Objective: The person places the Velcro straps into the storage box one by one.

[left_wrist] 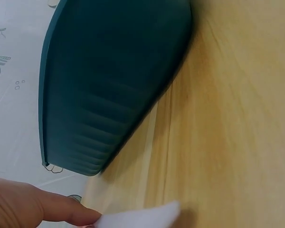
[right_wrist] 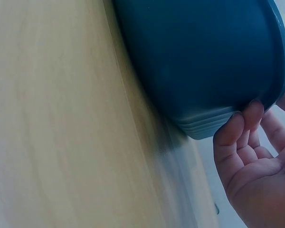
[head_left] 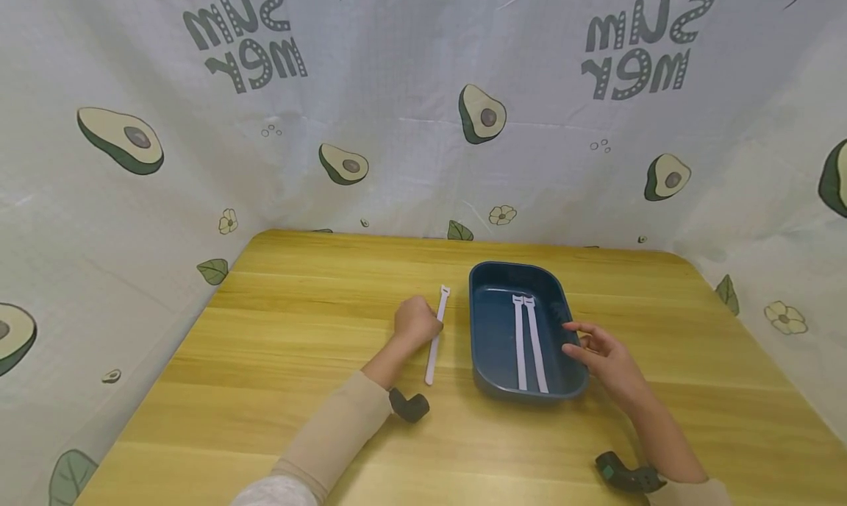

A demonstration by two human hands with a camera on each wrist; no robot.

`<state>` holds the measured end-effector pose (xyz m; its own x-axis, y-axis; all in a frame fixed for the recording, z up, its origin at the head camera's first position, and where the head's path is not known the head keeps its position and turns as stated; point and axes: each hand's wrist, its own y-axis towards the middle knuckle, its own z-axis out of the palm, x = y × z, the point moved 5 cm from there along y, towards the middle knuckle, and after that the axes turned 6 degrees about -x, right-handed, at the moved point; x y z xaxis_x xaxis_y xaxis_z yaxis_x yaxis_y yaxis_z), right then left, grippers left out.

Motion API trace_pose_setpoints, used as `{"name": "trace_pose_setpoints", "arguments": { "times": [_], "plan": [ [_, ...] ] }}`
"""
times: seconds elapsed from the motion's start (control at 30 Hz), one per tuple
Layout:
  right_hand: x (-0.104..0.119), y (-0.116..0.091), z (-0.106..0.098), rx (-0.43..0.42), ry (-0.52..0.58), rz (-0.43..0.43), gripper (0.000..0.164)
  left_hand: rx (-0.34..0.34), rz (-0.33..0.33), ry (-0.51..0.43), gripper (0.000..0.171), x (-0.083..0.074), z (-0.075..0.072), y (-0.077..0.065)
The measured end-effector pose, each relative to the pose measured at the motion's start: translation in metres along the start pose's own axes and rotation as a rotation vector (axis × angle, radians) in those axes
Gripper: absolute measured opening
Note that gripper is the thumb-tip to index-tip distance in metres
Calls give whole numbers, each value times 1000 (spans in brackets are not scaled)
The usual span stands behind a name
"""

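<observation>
A white strap-like cable tie (head_left: 433, 355) with a slotted head lies lengthwise left of a dark blue plastic bin (head_left: 492, 337). My left hand (head_left: 415, 322) pinches this tie near its middle; in the left wrist view the tie's white end (left_wrist: 142, 218) sticks out past the fingers. Two more white cable ties (head_left: 519, 344) lie side by side on the bin's floor, heads toward the far end. On the bin's right side, my right hand (head_left: 612, 362) grips the rim. The right wrist view shows its fingertips (right_wrist: 229, 128) against the outer wall.
The bin stands on a wood-grain table (head_left: 298, 329), right of the middle. Behind and beside the table hangs a pale curtain (head_left: 410, 190) printed with avocados. Each wrist wears a dark camera mount (head_left: 410, 405).
</observation>
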<state>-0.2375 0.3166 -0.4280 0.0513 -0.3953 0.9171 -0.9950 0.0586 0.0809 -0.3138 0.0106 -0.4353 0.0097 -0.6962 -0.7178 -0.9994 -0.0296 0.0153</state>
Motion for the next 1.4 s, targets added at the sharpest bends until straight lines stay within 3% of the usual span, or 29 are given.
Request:
{"name": "trace_pose_setpoints", "arguments": {
  "times": [0.33,0.53,0.7,0.8,1.2,1.4],
  "plan": [
    [-1,-1,0,1,3,-16,39,6,-61,-134,5,11,-3,3],
    [-1,-1,0,5,-6,-3,41,7,-89,-253,6,15,-7,2],
    [-1,0,0,2,1,2,40,36,-184,-431,10,18,-8,1],
    [-1,0,0,1,6,6,39,47,-222,-493,11,19,-8,1],
    [-2,2,0,-5,-10,13,41,41,-210,-594,10,10,-12,2],
    [-3,1,0,-1,-8,17,41,116,-241,-732,17,2,-14,0]
  ]
}}
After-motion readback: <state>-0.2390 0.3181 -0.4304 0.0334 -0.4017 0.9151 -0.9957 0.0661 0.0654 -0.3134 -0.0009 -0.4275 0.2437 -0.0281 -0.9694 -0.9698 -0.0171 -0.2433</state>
